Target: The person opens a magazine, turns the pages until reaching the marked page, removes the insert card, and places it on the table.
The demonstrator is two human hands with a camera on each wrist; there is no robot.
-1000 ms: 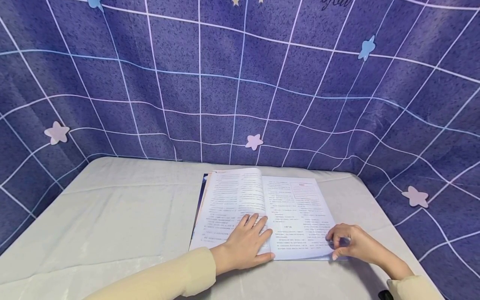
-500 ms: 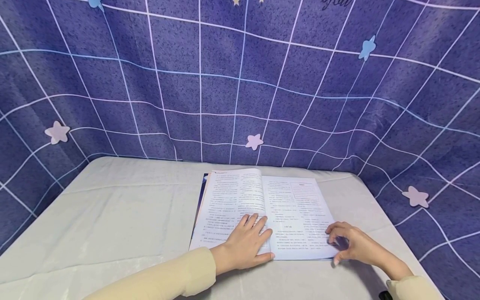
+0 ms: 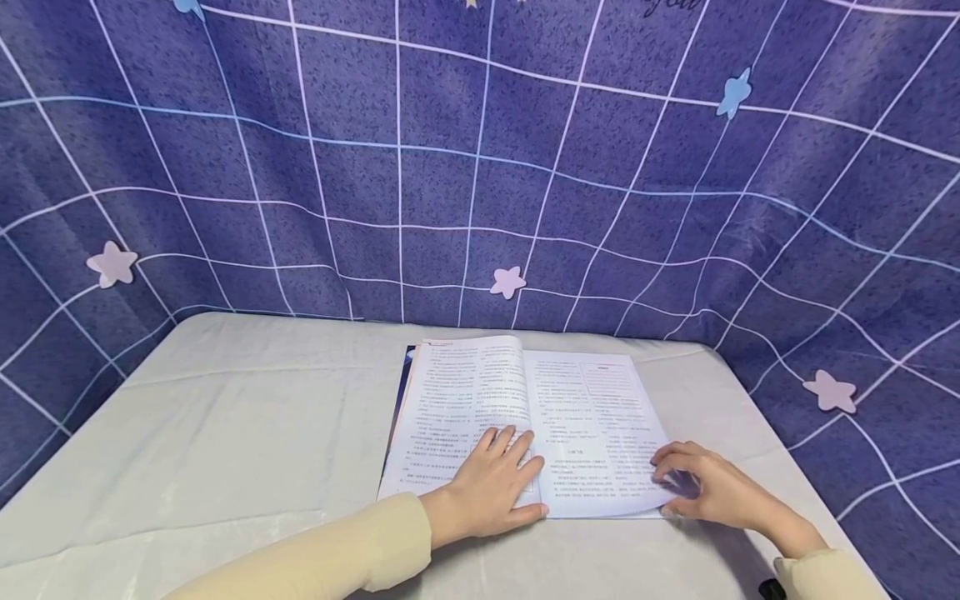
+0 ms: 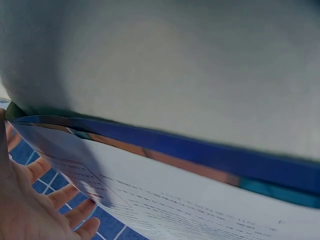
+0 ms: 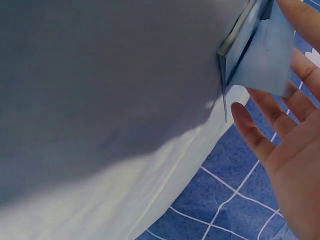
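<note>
Page corner (image 3: 643, 502) has lifted by right hand (image 3: 716, 492), blue cloth (image 3: 558, 225) hanging beyond

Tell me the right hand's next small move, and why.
The right hand should probably pinch the right page by its lower outer corner: that corner curls up close to the hand, no clear grip on it shows, and the left hand rests on the left page.

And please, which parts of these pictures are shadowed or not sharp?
Head view: bright; faint shadow on the pale cloth by the right forearm; tiny print on the open book. Left wrist view: print soft, a dark shadow on the page. Right wrist view: broad shadow across the cloth, brighter below.
</note>
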